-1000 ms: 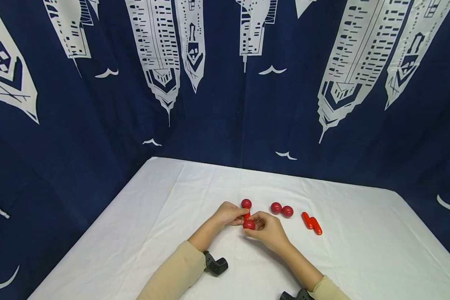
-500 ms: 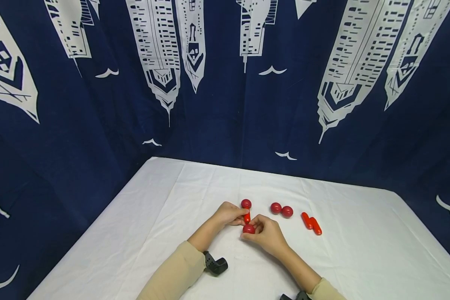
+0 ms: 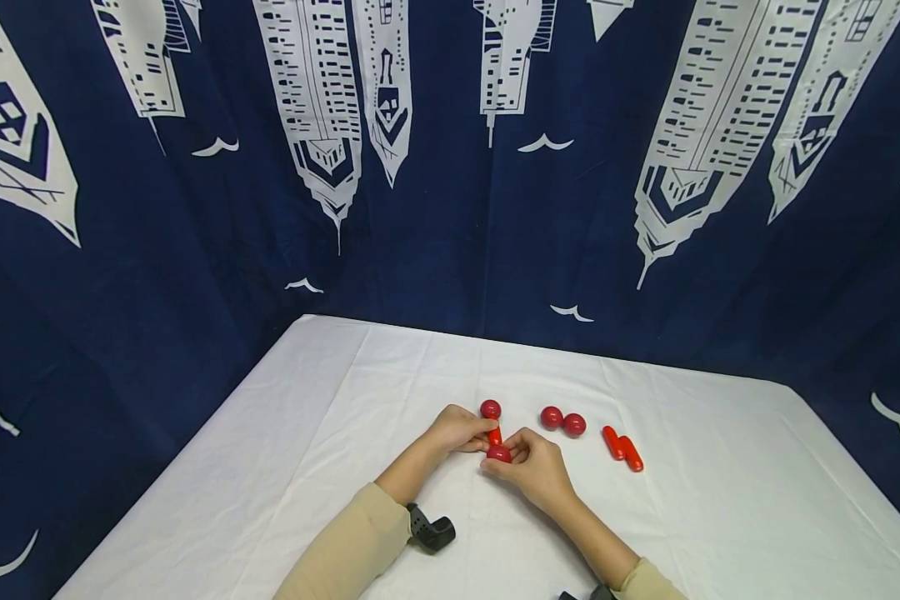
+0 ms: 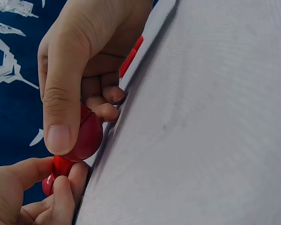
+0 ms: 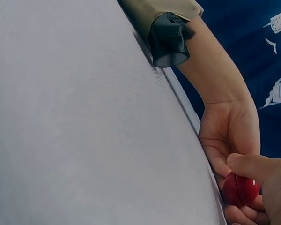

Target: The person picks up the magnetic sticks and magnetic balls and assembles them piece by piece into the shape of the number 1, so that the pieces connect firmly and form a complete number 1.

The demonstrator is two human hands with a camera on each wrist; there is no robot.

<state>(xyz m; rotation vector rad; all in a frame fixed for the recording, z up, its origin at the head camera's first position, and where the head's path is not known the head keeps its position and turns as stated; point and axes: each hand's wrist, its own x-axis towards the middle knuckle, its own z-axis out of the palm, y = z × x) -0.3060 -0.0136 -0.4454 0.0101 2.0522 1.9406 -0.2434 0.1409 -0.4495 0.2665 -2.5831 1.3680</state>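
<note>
My left hand (image 3: pixel 456 429) pinches a short red rod (image 3: pixel 495 435) between thumb and fingers, over the white table. One red ball (image 3: pixel 491 409) sits at the rod's far end. At its near end is another red ball (image 3: pixel 498 454), which my right hand (image 3: pixel 540 471) holds by thumb and fingertips. In the left wrist view this near ball (image 4: pixel 90 136) shows a dark groove and meets the rod (image 4: pixel 62 165); whether they are joined is hidden by the fingers. The right wrist view shows the grooved ball (image 5: pixel 241 189) beneath the right thumb.
Two loose red balls (image 3: pixel 562 421) lie side by side beyond the right hand. Farther right, two red rods (image 3: pixel 622 448) lie next to each other on the white cloth (image 3: pixel 705 483). A dark blue printed curtain (image 3: pixel 450 250) hangs behind the table.
My right hand draws the near ball slightly toward me, opening a small gap from the rod, then brings it back against the rod's end. The left hand stays in place.
</note>
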